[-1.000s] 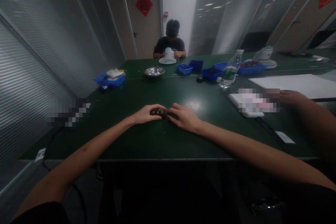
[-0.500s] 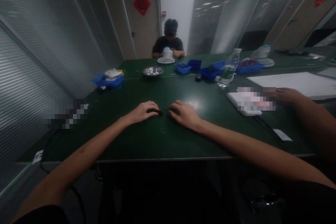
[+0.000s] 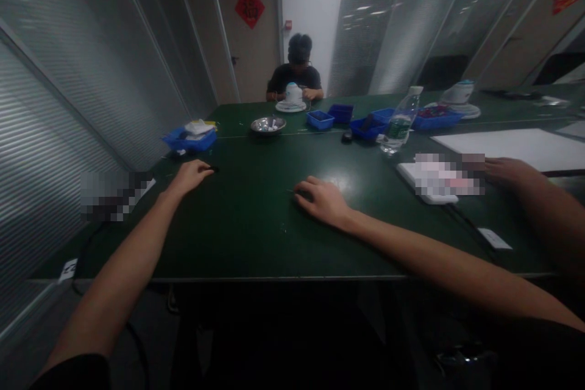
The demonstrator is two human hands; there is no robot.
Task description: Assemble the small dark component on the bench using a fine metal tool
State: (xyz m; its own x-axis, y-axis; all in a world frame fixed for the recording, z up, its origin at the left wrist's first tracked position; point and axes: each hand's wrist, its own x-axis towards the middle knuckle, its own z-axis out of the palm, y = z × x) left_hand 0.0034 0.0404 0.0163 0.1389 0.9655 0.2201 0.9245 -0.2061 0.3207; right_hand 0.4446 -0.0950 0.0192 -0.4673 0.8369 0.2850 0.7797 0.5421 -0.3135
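Note:
My left hand [image 3: 192, 175] is closed over the left part of the green table [image 3: 247, 225]. Between its fingertips is a small black piece [image 3: 214, 169], too small to name. My right hand [image 3: 322, 198] rests near the middle of the table with its fingers curled in. A thin, faint sliver [image 3: 290, 191] sticks out at its fingertips, and I cannot make out what it is. Beyond my left hand stands a blue tray [image 3: 189, 143] with white and yellow things in it. A metal bowl [image 3: 268, 127] with small white pieces stands farther back.
A water bottle [image 3: 400, 125], several blue bins [image 3: 320, 120] and a black mouse-like thing [image 3: 347, 136] stand at the back right. Another person's hand [image 3: 507, 170] is at the right, near a white device [image 3: 429, 189]. Across the table sits a person [image 3: 295, 76] behind a white fan [image 3: 291, 97].
My left hand has moved left and away from me, carrying the small black piece apart from my right hand. My right hand has stayed in place.

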